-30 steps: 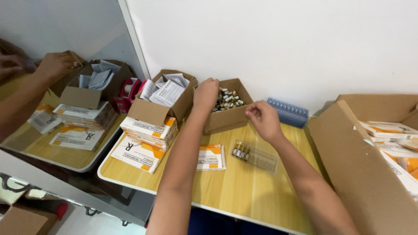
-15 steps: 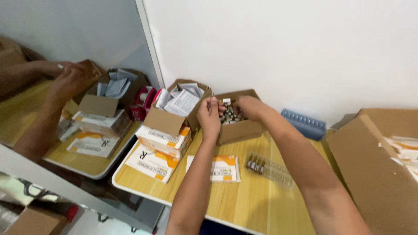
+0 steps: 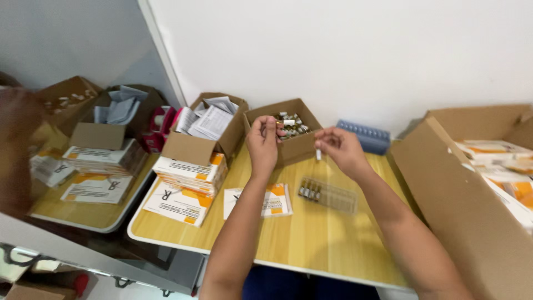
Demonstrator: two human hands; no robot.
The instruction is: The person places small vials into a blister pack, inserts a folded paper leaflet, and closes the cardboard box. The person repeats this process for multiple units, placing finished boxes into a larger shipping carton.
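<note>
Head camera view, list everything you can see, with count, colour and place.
table: one, light wood, centre.
box of vials: one, brown cardboard, back centre.
box of leaflets: one, brown, left of it.
flat cartons: a stack, white and orange, front left.
single carton: one, white and orange, between the forearms.
clear tray: one, few vials at its left end, centre.
blue tray: one, by the wall.
large box: one, brown, right.
left hand: holds vials.
right hand: pinches one vial.
</note>
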